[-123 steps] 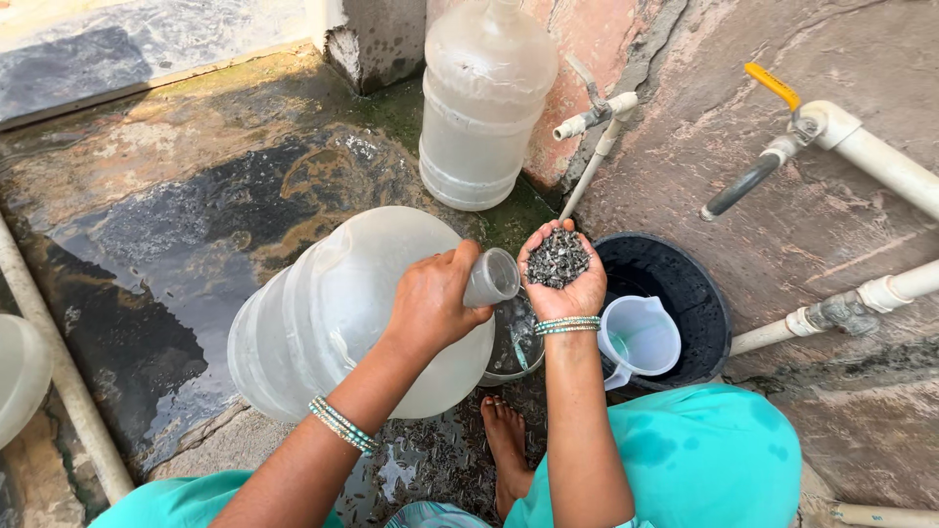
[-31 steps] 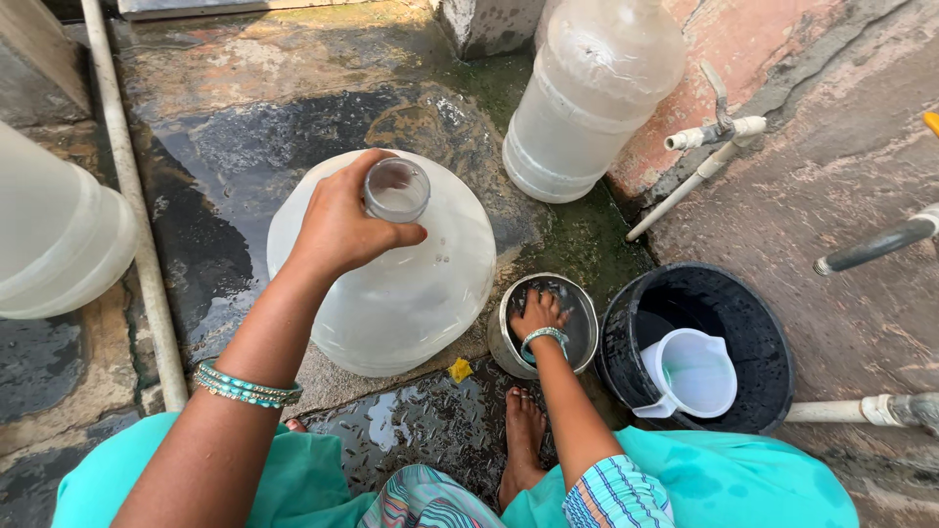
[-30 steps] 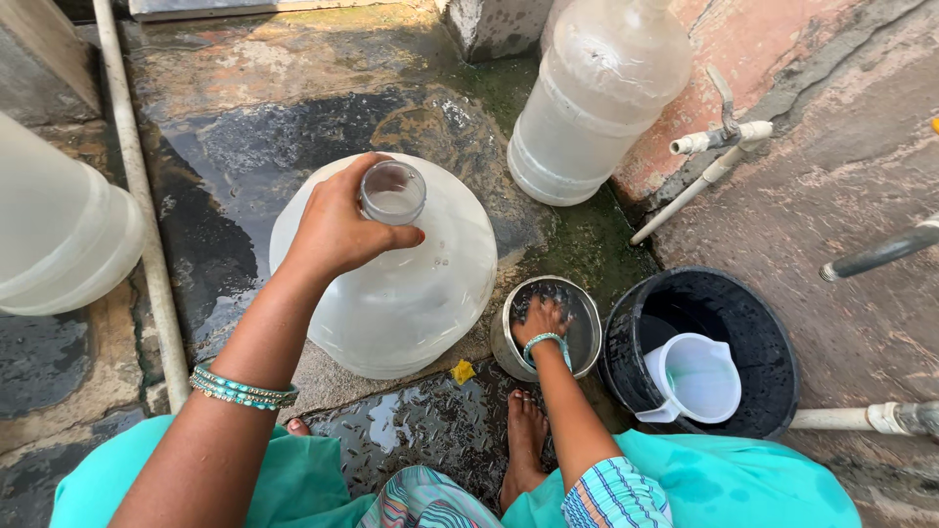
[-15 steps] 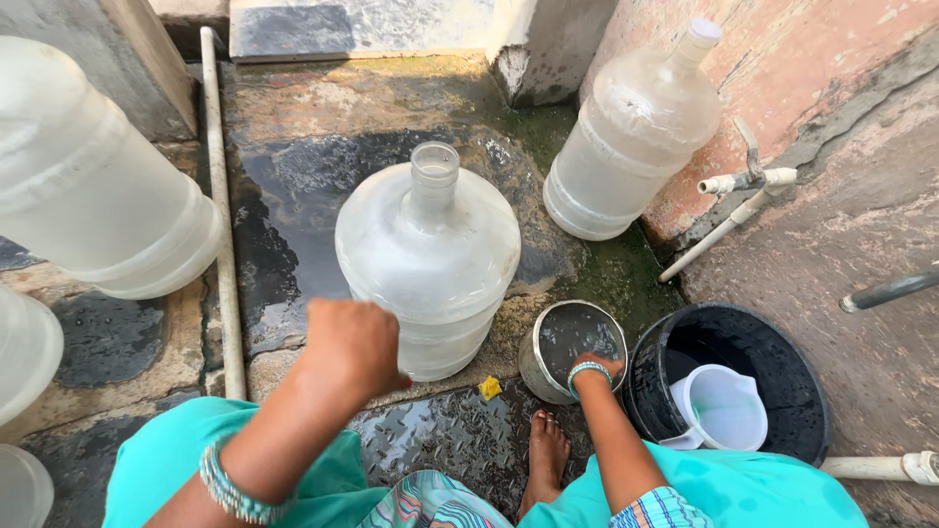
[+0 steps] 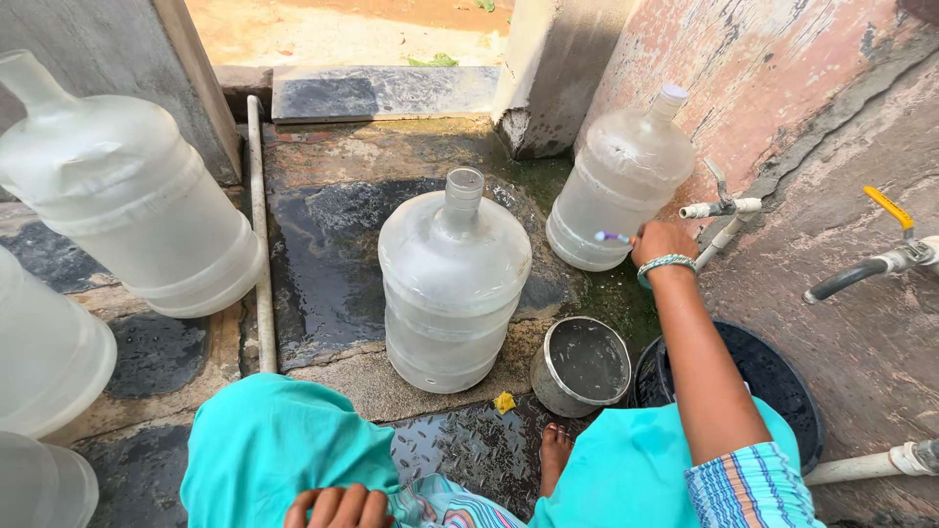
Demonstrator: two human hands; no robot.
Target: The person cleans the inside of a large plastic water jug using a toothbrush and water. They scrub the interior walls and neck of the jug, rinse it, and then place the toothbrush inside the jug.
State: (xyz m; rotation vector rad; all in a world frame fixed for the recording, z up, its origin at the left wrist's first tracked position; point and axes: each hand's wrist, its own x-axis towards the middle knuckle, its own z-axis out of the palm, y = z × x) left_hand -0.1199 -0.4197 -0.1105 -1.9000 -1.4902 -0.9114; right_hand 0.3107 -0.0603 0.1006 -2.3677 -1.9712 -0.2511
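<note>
Both hands are well apart. Her right hand (image 5: 663, 244) is raised and closed around a small thin thing with a purple and blue end (image 5: 613, 237), too small to make out; it pokes out of the fist toward the upright water jug (image 5: 454, 284). That jug serves as the landmark: it stands on the wet stone floor (image 5: 333, 244) with its long axis vertical and its open neck (image 5: 464, 185) up.

The right hand hovers to the right of the jug, level with its shoulder and apart from it, just in front of a second, smaller bottle (image 5: 622, 186) that stands by the pink wall with a cap on. A white tap (image 5: 721, 207) juts from the wall just beyond the knuckles, so room on that side is tight. Between hand and jug neck the way is open air.

The left hand (image 5: 337, 506) rests low on the turquoise clothing over the knee, nearer the viewer than the jug; only its bent fingers show at the bottom edge, so I cannot tell whether it holds anything. Of the two, the right hand is nearer the neck.

Near the jug's base, to its right, sits a steel pot (image 5: 582, 364), and further right a black bucket (image 5: 782, 391) partly hidden by the forearm. Left of the jug, past a thin pipe (image 5: 259, 235) along the floor, more large jugs (image 5: 127, 196) lie tilted.
</note>
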